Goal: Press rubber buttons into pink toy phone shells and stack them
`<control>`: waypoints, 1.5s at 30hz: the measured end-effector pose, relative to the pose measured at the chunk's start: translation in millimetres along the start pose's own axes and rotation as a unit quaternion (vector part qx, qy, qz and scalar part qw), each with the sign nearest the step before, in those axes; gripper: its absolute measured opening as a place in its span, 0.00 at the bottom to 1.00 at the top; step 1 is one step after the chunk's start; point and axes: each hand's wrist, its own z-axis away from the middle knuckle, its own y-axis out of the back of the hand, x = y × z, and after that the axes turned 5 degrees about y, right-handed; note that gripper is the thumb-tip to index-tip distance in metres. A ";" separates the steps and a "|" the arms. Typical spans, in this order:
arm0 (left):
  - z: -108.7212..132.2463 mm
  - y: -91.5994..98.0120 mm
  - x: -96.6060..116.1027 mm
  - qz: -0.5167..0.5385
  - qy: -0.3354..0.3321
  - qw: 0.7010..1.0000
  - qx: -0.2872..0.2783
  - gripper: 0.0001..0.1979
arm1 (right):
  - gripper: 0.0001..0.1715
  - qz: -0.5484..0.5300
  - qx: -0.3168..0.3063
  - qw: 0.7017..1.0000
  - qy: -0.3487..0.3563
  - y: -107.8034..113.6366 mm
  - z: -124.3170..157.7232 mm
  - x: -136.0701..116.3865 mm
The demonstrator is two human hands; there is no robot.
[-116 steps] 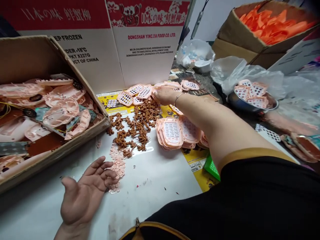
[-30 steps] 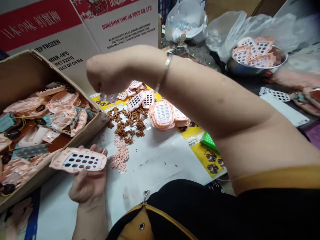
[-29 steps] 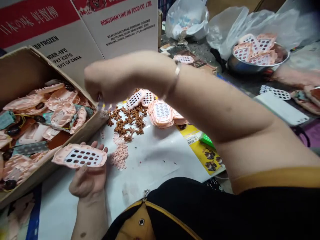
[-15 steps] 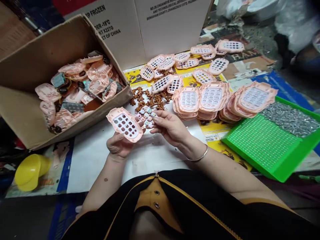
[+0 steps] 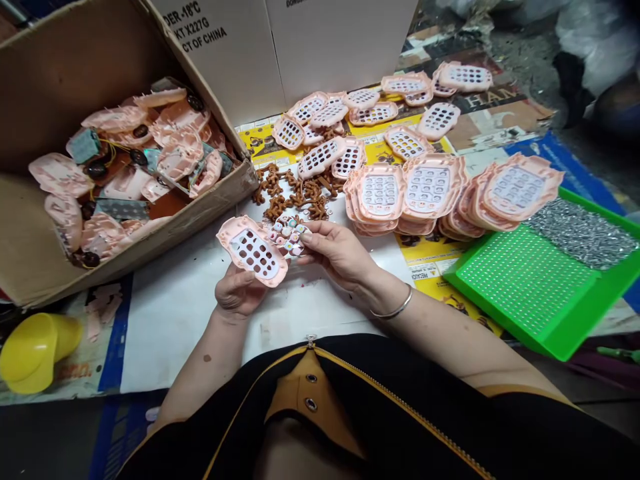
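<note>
My left hand (image 5: 239, 293) grips a pink plastic toy-phone faceplate (image 5: 253, 251) with rows of empty button holes, held just above the white sheet. My right hand (image 5: 337, 250) pinches a clear keypad sheet with small coloured buttons (image 5: 289, 235) by its right edge, right beside the faceplate. A silver bangle sits on my right wrist. Just beyond the hands lies a heap of brown rubber pieces (image 5: 293, 192).
An open cardboard box (image 5: 60, 260) of pink shells and circuit parts stands at the left. Stacks of assembled pink faceplates (image 5: 429, 193) and loose ones (image 5: 360, 110) lie ahead. A green tray (image 5: 530, 287) with screws sits right. A yellow cup (image 5: 35, 350) lies lower left.
A second ago my right arm was raised across the view holding the keypad sheet; it has come down beside the faceplate. The view tilted down, and the hands shifted slightly.
</note>
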 end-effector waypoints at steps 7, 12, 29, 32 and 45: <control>4.6 3.9 0.6 0.023 0.071 0.997 -0.035 0.40 | 0.13 0.196 -0.022 0.944 0.263 2.6 0.5 4.1; 9.2 8.0 -7.5 0.028 0.179 0.978 -0.101 0.42 | 0.04 0.364 -0.123 0.834 0.396 -0.8 1.6 2.7; 4.7 6.3 -14.1 0.015 0.111 0.991 -0.067 0.25 | 0.18 0.702 -0.141 0.554 0.424 -13.3 25.0 -2.4; 4.1 6.2 -14.4 0.040 0.111 0.992 -0.043 0.25 | 0.16 0.689 -0.123 0.524 0.485 -8.5 24.1 0.2; 7.1 8.4 -10.9 0.065 0.121 0.989 -0.048 0.40 | 0.18 0.623 -0.236 0.510 0.544 5.7 12.6 6.7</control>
